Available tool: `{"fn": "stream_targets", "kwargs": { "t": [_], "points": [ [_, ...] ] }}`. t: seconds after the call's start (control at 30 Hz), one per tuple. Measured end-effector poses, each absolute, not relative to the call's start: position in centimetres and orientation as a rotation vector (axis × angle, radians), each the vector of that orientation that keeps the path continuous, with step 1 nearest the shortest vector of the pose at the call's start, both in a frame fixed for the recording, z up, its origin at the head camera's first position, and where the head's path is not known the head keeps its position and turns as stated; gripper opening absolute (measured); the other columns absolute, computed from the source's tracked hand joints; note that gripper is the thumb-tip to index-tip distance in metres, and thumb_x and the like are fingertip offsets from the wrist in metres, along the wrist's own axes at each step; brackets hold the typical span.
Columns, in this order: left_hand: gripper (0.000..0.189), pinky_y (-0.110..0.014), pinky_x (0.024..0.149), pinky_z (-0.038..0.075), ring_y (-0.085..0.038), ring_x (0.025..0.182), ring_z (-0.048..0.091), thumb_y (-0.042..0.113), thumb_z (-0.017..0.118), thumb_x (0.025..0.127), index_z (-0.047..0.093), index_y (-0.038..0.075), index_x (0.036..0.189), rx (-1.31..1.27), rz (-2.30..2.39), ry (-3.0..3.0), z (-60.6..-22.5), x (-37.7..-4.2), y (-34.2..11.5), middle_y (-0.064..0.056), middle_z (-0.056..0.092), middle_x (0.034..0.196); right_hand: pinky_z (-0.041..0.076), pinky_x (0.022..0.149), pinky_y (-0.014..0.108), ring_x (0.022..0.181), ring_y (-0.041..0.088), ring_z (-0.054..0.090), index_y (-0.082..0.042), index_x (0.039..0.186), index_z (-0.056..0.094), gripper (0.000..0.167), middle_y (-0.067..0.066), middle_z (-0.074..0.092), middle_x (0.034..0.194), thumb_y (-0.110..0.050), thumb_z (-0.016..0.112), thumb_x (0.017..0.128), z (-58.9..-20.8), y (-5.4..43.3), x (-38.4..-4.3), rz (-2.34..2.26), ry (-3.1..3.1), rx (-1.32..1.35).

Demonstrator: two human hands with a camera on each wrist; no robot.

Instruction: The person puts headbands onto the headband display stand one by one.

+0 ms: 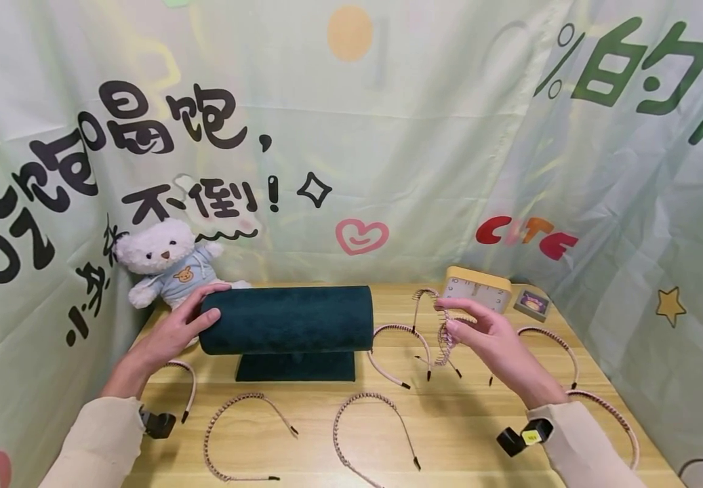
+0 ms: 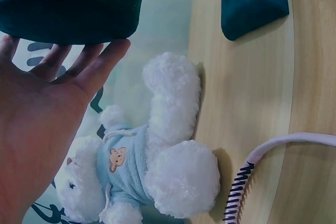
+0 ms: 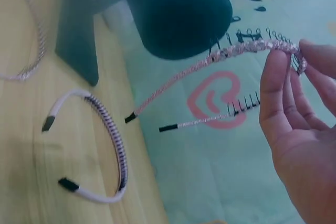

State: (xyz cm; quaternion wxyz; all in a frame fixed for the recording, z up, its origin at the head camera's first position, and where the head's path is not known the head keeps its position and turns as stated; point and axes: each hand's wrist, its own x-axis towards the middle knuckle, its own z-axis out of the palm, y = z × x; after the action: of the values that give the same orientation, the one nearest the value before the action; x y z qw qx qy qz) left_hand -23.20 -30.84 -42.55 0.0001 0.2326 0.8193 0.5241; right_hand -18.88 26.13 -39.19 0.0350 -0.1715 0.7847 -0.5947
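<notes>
My left hand [image 1: 185, 317] grips the left end of a dark green velvet headband display stand [image 1: 290, 318], thumb at the front and fingers over the top. In the left wrist view its fingertips sit at the rim of the roll. Between thumb and fingers, my right hand [image 1: 488, 335] pinches a pink beaded headband [image 3: 252, 47] with small dark wire loops along its band and black tips. It is held up to the right of the stand, over other headbands. One headband [image 1: 396, 329] lies close to the stand's right end.
Several more headbands lie about the wooden table, among them one at the front left [image 1: 207, 434] and one in the front middle [image 1: 337, 434]. A white teddy bear [image 1: 171, 264] sits behind the stand. A yellow clock [image 1: 479, 288] and a small framed box [image 1: 532, 303] stand back right.
</notes>
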Motion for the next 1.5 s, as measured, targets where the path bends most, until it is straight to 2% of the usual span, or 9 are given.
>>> {"fn": "stream_targets", "kwargs": {
  "t": [0.13,0.23,0.43,0.8,0.9,1.1,1.2,1.37,1.5],
  "points": [
    [0.048,-0.008,0.106,0.034,0.002,0.136,0.042,0.015,0.050,0.116,0.041,0.013,0.163,0.712,1.628,2.593,-42.7,-23.3,-31.0,0.009,0.043,0.157,0.061,0.095,0.031,0.110,0.015,0.072,-0.014,0.152,0.061,0.042,0.004,0.059,0.156,-0.024,0.064,0.112,-38.8,24.9,-19.5,-1.818,2.417,-0.502],
    [0.048,-0.007,0.106,0.033,0.003,0.137,0.040,0.017,0.050,0.116,0.041,0.015,0.164,0.693,1.604,2.614,-42.7,-23.3,-31.0,0.006,0.042,0.159,0.061,0.096,0.031,0.113,0.017,0.071,-0.018,0.152,0.062,0.042,0.007,0.056,0.159,-0.027,0.066,0.111,-38.4,23.9,-19.9,-1.812,2.410,-0.487],
    [0.049,-0.006,0.107,0.032,0.005,0.139,0.038,0.019,0.050,0.117,0.041,0.015,0.164,0.678,1.590,2.615,-42.6,-23.3,-31.1,-0.006,0.038,0.164,0.061,0.096,0.032,0.110,0.023,0.071,-0.014,0.154,0.059,0.047,0.009,0.054,0.161,-0.026,0.068,0.110,-37.8,22.0,-20.7,-1.829,2.374,-0.531],
    [0.048,-0.007,0.106,0.033,0.004,0.137,0.039,0.016,0.050,0.116,0.041,0.013,0.164,0.700,1.611,2.600,-42.6,-23.2,-31.0,-0.014,0.037,0.165,0.063,0.095,0.035,0.099,0.022,0.072,-0.015,0.153,0.060,0.047,0.007,0.056,0.156,-0.026,0.071,0.108,-38.0,18.6,-22.0,-1.888,2.249,-0.541],
    [0.048,-0.008,0.106,0.034,0.003,0.138,0.040,0.017,0.050,0.116,0.041,0.014,0.164,0.696,1.613,2.597,-42.6,-23.2,-31.1,-0.013,0.037,0.165,0.063,0.095,0.035,0.099,0.023,0.072,-0.015,0.152,0.061,0.046,0.008,0.055,0.158,-0.024,0.071,0.108,-38.1,17.8,-22.2,-1.900,2.227,-0.560],
    [0.049,-0.008,0.107,0.034,0.002,0.138,0.039,0.018,0.049,0.117,0.040,0.015,0.165,0.683,1.603,2.603,-42.7,-23.3,-31.1,-0.001,0.039,0.163,0.064,0.094,0.038,0.099,0.023,0.072,-0.018,0.155,0.059,0.048,0.011,0.053,0.157,-0.021,0.070,0.108,-38.4,16.7,-22.5,-1.913,2.194,-0.562],
    [0.049,-0.008,0.107,0.034,0.003,0.139,0.039,0.018,0.049,0.117,0.040,0.015,0.165,0.680,1.603,2.604,-42.7,-23.3,-31.1,-0.002,0.039,0.164,0.063,0.096,0.041,0.100,0.025,0.073,-0.023,0.155,0.060,0.049,0.008,0.055,0.154,-0.025,0.071,0.108,-38.4,16.4,-22.6,-1.896,2.215,-0.540],
    [0.048,-0.008,0.106,0.034,0.003,0.138,0.039,0.016,0.050,0.116,0.041,0.013,0.163,0.698,1.625,2.598,-42.6,-23.1,-30.8,-0.006,0.039,0.164,0.063,0.097,0.041,0.099,0.028,0.074,-0.024,0.155,0.061,0.051,0.010,0.056,0.151,-0.028,0.074,0.106,-38.4,16.0,-22.8,-1.880,2.241,-0.524],
    [0.048,-0.008,0.106,0.035,0.002,0.137,0.040,0.016,0.050,0.116,0.041,0.013,0.163,0.701,1.627,2.601,-42.7,-23.2,-30.9,-0.002,0.040,0.162,0.064,0.093,0.039,0.093,0.025,0.074,-0.022,0.154,0.063,0.050,0.011,0.058,0.145,-0.026,0.075,0.105,-38.5,15.6,-22.9,-1.900,2.237,-0.518]
  ]
}}
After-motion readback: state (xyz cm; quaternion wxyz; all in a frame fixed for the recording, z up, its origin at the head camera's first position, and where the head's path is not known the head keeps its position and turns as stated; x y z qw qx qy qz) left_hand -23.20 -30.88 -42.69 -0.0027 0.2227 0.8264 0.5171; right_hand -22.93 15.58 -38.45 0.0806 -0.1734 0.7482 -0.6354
